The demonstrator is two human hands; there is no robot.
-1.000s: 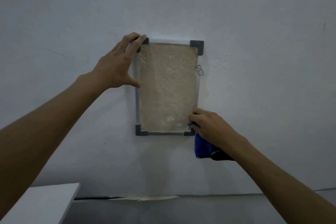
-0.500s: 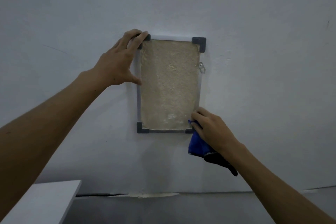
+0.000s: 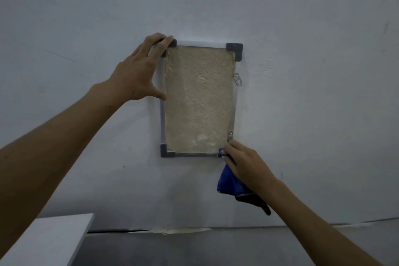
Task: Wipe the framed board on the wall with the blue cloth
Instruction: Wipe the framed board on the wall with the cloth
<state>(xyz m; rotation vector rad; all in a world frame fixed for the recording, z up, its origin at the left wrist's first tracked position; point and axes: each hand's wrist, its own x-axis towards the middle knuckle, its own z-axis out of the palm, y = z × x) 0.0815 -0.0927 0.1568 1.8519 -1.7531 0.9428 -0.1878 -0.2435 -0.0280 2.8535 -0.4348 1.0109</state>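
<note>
Status from where I'm standing: the framed board (image 3: 199, 101) hangs on the wall (image 3: 302, 28) at centre frame, portrait, with dark corner caps and a rough tan face.

Left hand (image 3: 138, 73) sits on the board's upper-left corner. Fingers are laid over the corner cap and the thumb is spread down along the left rail. It looks like bracing; the fingers are mostly straight, not curled round anything.

Right hand (image 3: 244, 163) is at the board's lower-right corner, fingers curled, its grip bunched on the blue cloth (image 3: 228, 181). A small tuft of cloth pokes out at the fingertips, touching the bottom rail right at the corner. The rest hangs below the hand, clear of the board, with a darker edge trailing toward lower right.

Progress, my read:
- Cloth is in hand and at the board, so pickup and approach are done.
- Contact is at one corner only, on the frame edge rather than the face.
- The face shows no clear wiped/unwiped boundary. Its texture is mottled all over, with a paler patch low centre. I can't tell whether that's cleaning, glare or the material itself.
- So I'd call it early to mid: the face and most of the rails could well be left.

Also in view: a small metal clip (image 3: 237, 79) on the right rail, another fastener (image 3: 230, 133) lower down, and the corner of a white table (image 3: 46, 242) at lower left.
</note>
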